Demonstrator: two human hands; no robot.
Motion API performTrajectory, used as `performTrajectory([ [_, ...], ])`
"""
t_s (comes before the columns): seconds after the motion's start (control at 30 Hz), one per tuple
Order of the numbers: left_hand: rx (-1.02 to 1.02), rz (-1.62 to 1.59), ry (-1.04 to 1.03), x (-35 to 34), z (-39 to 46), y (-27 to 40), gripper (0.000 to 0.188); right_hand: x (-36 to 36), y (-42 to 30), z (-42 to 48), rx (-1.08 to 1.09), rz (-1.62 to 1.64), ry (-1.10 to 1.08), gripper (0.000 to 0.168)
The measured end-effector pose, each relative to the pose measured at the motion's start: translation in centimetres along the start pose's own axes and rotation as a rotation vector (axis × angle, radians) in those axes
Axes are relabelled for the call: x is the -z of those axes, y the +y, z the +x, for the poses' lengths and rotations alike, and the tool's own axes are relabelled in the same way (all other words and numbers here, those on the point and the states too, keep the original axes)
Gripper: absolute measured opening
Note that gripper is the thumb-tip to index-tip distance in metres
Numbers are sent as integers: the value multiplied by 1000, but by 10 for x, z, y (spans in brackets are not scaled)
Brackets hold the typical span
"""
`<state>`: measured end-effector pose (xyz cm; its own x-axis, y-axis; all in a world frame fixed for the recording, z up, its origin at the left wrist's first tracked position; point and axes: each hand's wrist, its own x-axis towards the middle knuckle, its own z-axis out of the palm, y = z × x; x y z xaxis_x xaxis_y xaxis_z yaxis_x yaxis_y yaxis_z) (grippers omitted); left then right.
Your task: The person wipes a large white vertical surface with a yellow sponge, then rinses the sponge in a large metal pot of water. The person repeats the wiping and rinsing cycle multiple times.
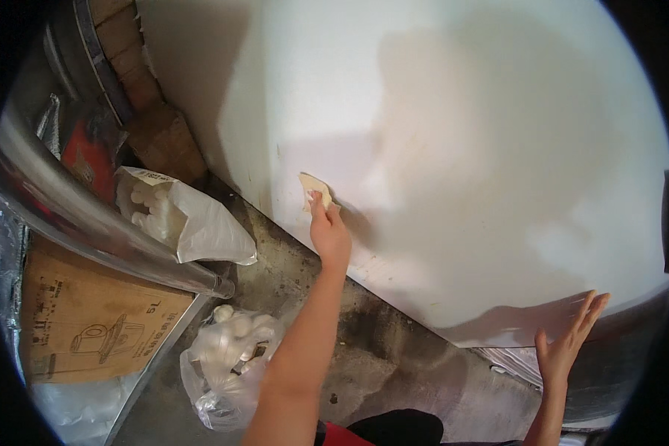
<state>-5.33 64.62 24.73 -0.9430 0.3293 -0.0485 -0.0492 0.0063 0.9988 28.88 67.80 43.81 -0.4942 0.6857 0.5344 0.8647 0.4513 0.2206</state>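
Observation:
My left hand point(331, 237) pinches a small, pale yellow wiping cloth or pad point(316, 188). It rests against a smooth white panel point(468, 184), near the panel's lower left part. Brownish smudges mark the panel below and around that hand. Over at the lower right, my right hand point(563, 345) has its fingers apart and holds nothing. Its fingertips are by the panel's bottom right edge, but whether they touch it I cannot tell. A large shadow falls across the panel.
On the stained concrete floor point(362, 362) sits a clear plastic bag of garlic bulbs point(228, 357). Another white plastic bag point(212, 228) stands beside a metal tube point(117, 240). A printed cardboard box point(100, 312) is below the tube, at left. Brown tiles point(128, 50) line the far left.

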Motion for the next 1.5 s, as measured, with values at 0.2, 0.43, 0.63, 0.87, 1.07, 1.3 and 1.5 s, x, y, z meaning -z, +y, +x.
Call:
performTrajectory([
  [0.2,-540,213,-230,-40,-95,29,48,2,4,-5,-20,-61,-30,90],
  [0.43,-537,93,125,-26,-21,88,42,5,3,-5,11,5,-27,90],
  [0.63,-508,227,-263,-46,-104,38,47,16,5,-5,2,7,-66,90],
  [0.87,-529,145,72,-18,-23,95,40,13,1,-5,-6,93,-76,90],
  [1.07,-602,318,-194,-38,-89,73,46,16,0,-4,-46,14,-87,90],
  [1.3,-804,117,-1,-47,-77,86,44,14,-7,0,-34,60,-65,93],
  [1.5,-654,166,57,-29,-34,134,39,13,0,-3,-46,6,-49,91],
])
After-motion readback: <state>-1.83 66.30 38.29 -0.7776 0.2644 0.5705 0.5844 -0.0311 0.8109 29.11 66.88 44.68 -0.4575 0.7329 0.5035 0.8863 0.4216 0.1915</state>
